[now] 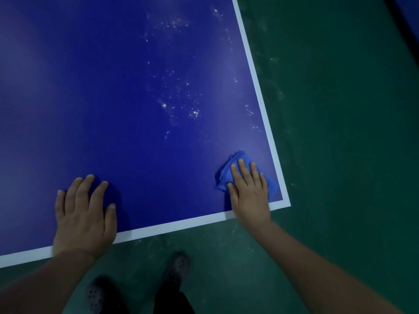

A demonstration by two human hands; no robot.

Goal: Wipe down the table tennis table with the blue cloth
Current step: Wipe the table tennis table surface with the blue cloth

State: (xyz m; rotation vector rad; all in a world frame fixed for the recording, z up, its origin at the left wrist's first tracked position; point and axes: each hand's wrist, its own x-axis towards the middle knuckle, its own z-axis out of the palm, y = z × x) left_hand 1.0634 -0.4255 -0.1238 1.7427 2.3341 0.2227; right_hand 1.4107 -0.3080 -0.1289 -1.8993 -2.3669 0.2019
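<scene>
Both hands flat (fingers spread): right hand (249, 196) presses blue cloth (229, 175), left hand (85, 214) on table (113, 98).

cloth (229, 175) under right hand (249, 196), at table (113, 98) corner

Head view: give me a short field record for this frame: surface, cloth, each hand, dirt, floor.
surface: blue table, white edge line, near right corner in view
cloth: blue cloth, bunched, on the table by that corner
right hand: right hand flat on the cloth, pressing it down
left hand: left hand flat on bare table, near edge, holding nothing
dirt: white specks beyond the cloth, not yet wiped
floor: green floor; shoes below the table edge
</scene>
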